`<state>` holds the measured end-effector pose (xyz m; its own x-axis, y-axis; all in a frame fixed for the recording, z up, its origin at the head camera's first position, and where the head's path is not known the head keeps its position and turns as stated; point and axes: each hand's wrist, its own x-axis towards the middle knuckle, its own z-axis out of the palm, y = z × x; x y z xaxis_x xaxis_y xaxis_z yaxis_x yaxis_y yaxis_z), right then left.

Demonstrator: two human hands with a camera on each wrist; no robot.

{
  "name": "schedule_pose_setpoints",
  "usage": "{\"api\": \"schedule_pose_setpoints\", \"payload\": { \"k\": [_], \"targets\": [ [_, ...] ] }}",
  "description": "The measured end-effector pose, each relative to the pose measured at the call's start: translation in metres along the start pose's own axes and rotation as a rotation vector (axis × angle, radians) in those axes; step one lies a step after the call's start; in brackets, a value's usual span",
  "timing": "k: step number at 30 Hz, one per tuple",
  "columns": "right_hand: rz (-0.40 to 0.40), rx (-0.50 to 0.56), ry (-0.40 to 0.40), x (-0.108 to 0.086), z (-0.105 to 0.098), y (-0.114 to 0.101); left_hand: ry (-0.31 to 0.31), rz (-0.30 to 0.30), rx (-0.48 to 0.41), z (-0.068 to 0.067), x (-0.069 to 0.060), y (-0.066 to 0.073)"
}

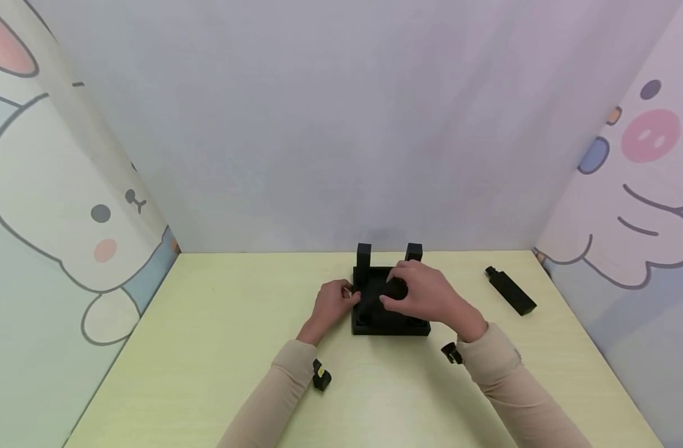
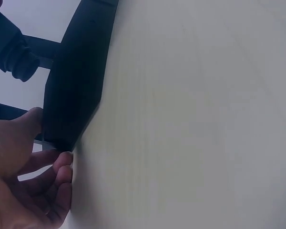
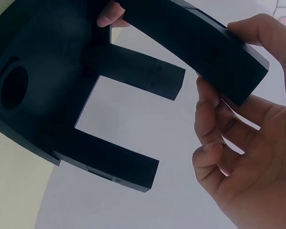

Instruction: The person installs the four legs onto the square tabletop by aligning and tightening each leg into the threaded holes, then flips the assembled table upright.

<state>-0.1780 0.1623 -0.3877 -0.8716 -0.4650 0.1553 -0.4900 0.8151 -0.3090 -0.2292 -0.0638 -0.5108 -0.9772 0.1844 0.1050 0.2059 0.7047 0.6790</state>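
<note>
A black square board (image 1: 390,331) with raised edges lies on the table. Two black legs (image 1: 413,251) stand up from its far side. In the right wrist view, a round hole (image 3: 14,88) shows in a near corner. My left hand (image 1: 331,305) pinches the board's left edge between thumb and fingers. Above the board, my right hand (image 1: 428,295) grips a separate black leg (image 3: 200,47), tilted, by its thick end. This leg's threaded end (image 2: 24,62), seen in the left wrist view, points down and is apart from the board.
Another black leg (image 1: 511,291) with a narrow end lies loose on the pale yellow table (image 1: 235,311), to the right. Small black devices sit by both sleeves. A plain curtain (image 1: 341,124) stands behind, with cartoon-printed sides left and right.
</note>
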Motion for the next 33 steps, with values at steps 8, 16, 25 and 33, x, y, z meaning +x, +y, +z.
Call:
{"api": "schedule_pose_setpoints", "payload": {
  "k": [8, 16, 25, 33],
  "targets": [
    [-0.057, -0.070, -0.042, 0.007, 0.010, -0.005, -0.005, -0.008, 0.001, -0.001, -0.002, 0.000],
    [-0.078, -0.082, -0.033, 0.010, 0.020, -0.007, -0.010, -0.009, -0.010, -0.001, 0.000, 0.000],
    [-0.089, -0.051, 0.006, 0.018, 0.025, -0.011, 0.007, -0.001, -0.013, -0.004, 0.003, 0.002],
    [-0.092, -0.018, -0.026, 0.020, 0.032, -0.019, 0.001, -0.006, -0.010, -0.001, 0.001, 0.000]
  ]
}}
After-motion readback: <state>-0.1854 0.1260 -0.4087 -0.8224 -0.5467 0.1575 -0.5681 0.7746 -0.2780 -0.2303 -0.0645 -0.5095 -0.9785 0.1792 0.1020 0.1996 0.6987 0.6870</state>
